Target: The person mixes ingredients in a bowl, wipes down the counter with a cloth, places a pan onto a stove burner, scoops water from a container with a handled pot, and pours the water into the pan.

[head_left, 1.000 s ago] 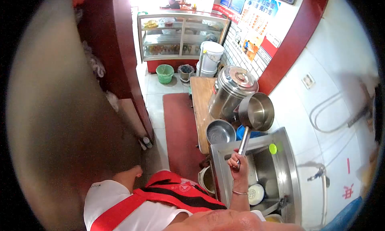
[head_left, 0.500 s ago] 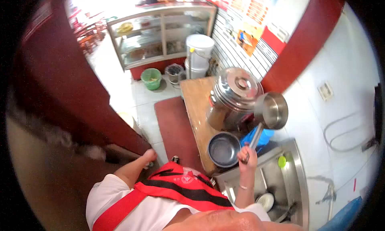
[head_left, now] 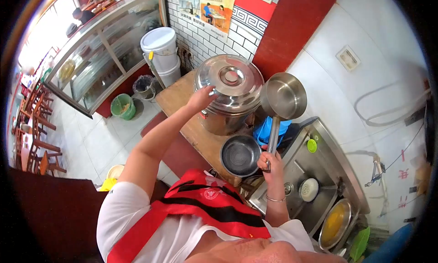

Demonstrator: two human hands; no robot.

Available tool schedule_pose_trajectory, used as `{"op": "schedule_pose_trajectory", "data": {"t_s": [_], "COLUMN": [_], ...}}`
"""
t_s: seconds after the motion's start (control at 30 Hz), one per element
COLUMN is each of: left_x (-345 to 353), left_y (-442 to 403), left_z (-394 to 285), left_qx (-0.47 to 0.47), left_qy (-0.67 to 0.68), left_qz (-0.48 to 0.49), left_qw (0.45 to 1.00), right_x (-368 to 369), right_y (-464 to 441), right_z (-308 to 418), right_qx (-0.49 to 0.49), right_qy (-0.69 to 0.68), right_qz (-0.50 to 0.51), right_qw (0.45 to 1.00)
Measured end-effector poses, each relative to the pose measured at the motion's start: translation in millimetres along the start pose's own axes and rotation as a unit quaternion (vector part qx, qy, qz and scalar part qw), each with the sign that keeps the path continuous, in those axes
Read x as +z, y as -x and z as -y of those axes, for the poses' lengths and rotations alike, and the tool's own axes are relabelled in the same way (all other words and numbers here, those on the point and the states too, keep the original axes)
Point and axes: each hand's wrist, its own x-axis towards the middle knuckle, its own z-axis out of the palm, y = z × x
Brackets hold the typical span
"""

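My right hand (head_left: 271, 163) is closed round the long handle of a steel saucepan (head_left: 284, 97), which is held up with its inside facing me. My left hand (head_left: 202, 99) reaches out over the left side of the large steel stockpot (head_left: 221, 121), its fingers extended at the shiny lid (head_left: 232, 76). Whether the fingertips touch the lid, I cannot tell. The lid sits on the pot. Just in front of the stockpot, a dark round pan (head_left: 240, 156) rests on the wooden table (head_left: 182, 96). Behind my right hand is a blue plastic item (head_left: 269, 131).
On the right, the steel sink (head_left: 299, 165) holds a white strainer-like bowl (head_left: 309, 190) and a metal basin (head_left: 340, 217) with yellow contents. White buckets (head_left: 159, 48), a green basket (head_left: 122, 107) and a glass display case (head_left: 109, 48) stand beyond the table.
My left hand has come up from beside my body to the stockpot lid. The view has turned to the right. My right hand still holds the saucepan raised.
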Motion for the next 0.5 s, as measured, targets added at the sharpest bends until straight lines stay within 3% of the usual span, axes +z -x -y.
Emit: {"op": "schedule_pose_trajectory", "data": {"t_s": [0.17, 0.3, 0.4, 0.5], "left_x": [24, 47, 60, 57], "left_y": [-92, -133, -150, -157], "left_z": [-10, -15, -6, -15], "left_qx": [-0.021, -0.028, 0.040, 0.042], "left_qy": [-0.162, -0.215, -0.279, -0.270], "left_qz": [0.034, 0.083, 0.072, 0.086], "left_qw": [0.986, 0.973, 0.957, 0.958], "right_x": [-2, 5, 13, 22], "right_y": [1, 8, 7, 6], "right_z": [12, 25, 28, 24], "right_qx": [-0.040, -0.040, -0.054, -0.062], "right_qy": [0.098, 0.153, 0.176, 0.179], "right_qz": [-0.072, -0.117, -0.151, -0.185], "right_qw": [0.992, 0.980, 0.971, 0.964]}}
